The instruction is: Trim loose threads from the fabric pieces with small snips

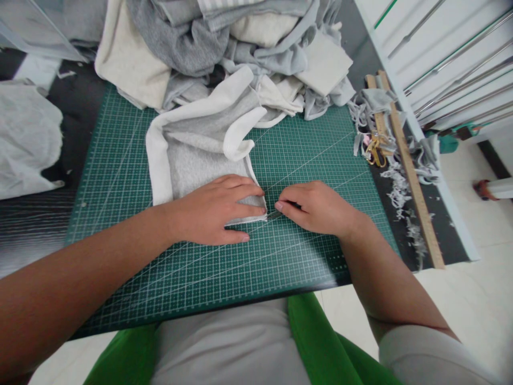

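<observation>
Smooth green cloth (316,337) flanks a pale grey shirt (228,345) before soft grey fabric with curling white bands (196,163) on a gridded green cutting mat (316,155).

Left hand (222,206), fingers parted, lies flat on its near corner; right hand (312,207) pinches closed just beside, contents unclear. Crumpled cloth (264,32) heaps behind; pale floor tiles (476,299) show right.

The person wears a light grey top (224,347), its plain right sleeve (425,347) ending near the elbow, with bright green cloth (316,342) visible at either side.
</observation>
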Motion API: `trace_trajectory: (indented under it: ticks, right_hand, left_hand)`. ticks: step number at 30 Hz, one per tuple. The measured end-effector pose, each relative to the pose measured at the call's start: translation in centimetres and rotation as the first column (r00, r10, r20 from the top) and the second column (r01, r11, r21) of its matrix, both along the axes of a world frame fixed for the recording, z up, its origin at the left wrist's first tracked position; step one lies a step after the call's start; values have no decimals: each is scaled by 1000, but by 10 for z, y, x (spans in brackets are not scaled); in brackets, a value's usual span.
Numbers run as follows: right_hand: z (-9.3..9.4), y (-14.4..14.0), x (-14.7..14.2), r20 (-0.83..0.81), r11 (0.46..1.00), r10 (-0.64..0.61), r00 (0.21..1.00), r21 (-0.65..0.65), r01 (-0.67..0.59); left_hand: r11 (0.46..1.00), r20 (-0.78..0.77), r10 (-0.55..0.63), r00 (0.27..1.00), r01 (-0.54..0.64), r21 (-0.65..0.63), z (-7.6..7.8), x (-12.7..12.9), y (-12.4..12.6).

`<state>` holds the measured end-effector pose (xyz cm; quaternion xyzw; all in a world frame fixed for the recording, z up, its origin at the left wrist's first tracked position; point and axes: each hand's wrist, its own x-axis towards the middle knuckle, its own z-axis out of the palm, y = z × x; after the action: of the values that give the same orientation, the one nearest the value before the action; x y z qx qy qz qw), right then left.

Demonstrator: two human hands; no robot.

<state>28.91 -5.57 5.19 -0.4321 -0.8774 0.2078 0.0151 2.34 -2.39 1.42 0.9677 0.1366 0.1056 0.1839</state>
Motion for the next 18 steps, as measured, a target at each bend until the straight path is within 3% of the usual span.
trace_trajectory:
  ticks: [18]
  right_hand:
    - [-3,1,0,-37,999,-2,999,42,4]
  left_hand:
    - [1000,-10,3,1000,-3,7,-2,0,0]
